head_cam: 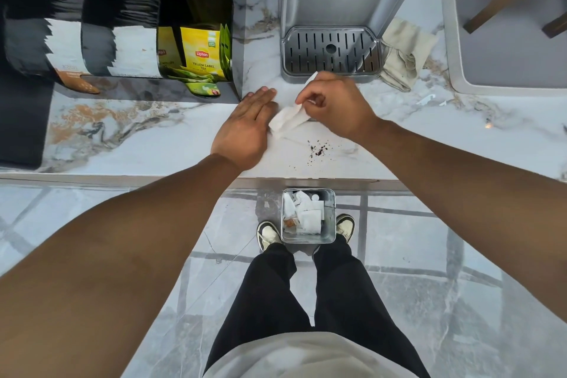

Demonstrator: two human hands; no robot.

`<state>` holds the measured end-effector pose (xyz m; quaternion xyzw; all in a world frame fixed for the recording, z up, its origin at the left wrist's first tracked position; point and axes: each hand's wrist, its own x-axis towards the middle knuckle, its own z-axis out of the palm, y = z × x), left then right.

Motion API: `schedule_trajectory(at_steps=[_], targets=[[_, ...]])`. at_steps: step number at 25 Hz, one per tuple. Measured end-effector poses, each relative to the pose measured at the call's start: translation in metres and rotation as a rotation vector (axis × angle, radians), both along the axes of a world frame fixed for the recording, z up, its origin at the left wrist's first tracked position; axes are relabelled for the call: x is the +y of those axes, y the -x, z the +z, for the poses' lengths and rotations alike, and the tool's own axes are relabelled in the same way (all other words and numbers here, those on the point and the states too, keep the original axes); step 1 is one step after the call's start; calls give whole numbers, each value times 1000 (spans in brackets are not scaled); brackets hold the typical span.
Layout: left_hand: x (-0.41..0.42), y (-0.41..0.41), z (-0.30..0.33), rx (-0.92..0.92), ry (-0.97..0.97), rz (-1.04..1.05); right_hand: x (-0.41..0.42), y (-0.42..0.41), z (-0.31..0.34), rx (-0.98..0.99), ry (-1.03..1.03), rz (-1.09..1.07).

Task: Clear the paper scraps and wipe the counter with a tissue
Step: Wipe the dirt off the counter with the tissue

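A white tissue [288, 118] lies partly on the marble counter [147, 144], its upper end pinched in my right hand [336, 104]. My left hand [247, 124] rests flat on the counter, fingers together, pressing the tissue's left edge. Dark crumbs [319, 149] are scattered on the counter just below my right wrist. Small white paper scraps [428, 99] lie further right on the counter. On the floor below the counter edge stands a metal bin [329, 225] holding white paper scraps, between my shoes.
A drink machine with a slotted drip tray [329, 52] stands behind my hands, a folded beige cloth [402, 55] to its right. A black organiser with Lipton tea bags [201, 54] stands at the left. A sink [460, 70] is at the far right.
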<state>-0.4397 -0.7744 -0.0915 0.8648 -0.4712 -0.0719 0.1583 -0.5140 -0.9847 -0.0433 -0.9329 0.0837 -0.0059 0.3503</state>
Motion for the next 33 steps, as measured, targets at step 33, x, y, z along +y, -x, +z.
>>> schedule_trajectory(at_steps=[33], targets=[[0, 0, -8, -29, 43, 4, 8, 96, -28, -104, 156, -120]])
